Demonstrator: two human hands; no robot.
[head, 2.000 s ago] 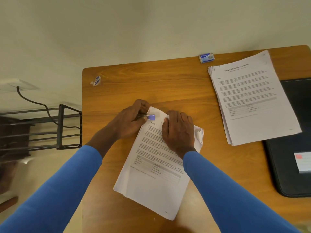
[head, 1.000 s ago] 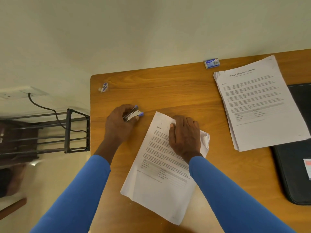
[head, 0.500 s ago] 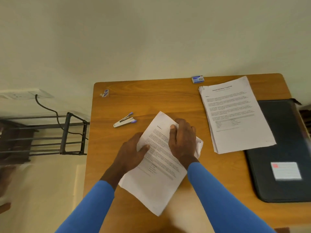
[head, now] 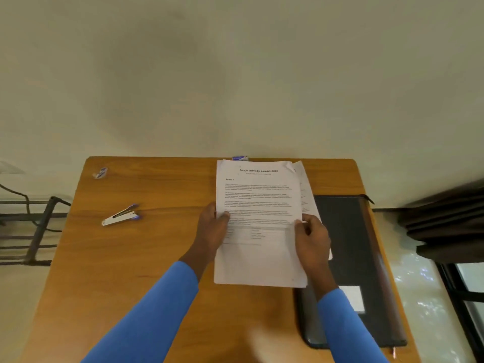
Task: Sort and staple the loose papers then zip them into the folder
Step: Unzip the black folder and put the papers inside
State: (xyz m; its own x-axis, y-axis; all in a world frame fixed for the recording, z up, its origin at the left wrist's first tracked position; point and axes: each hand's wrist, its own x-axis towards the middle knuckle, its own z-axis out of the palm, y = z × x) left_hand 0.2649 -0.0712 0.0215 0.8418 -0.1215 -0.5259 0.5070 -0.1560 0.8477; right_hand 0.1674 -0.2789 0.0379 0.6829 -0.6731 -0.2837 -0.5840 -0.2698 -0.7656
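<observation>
Holding a stack of papers (head: 258, 205) by its 2 long edges, the person works just left of the black folder (head: 348, 244), which lies flat on the wooden table (head: 146, 258). The left hand (head: 212, 231) grips the edge farther from the folder, thumb across the printed face and fingers curled beneath. The right hand (head: 313, 242) pinches the edge nearer the folder in the same manner. The top sheet is headed "Sample Internship Documentation". Whether the stack rests on the table or is lifted cannot be told. Its near corner overlaps the folder's left border. A second set of sheets (head: 305, 195) shows from under the stack on the folder side, partly covering the folder. A white label (head: 353, 297) sits on the folder's near half. The stapler (head: 120, 215) lies well to the folder's left, untouched. A small staple box (head: 239, 158) shows beyond the folder's far-left corner, and a wrapper (head: 100, 172) lies farthest left of the folder.
</observation>
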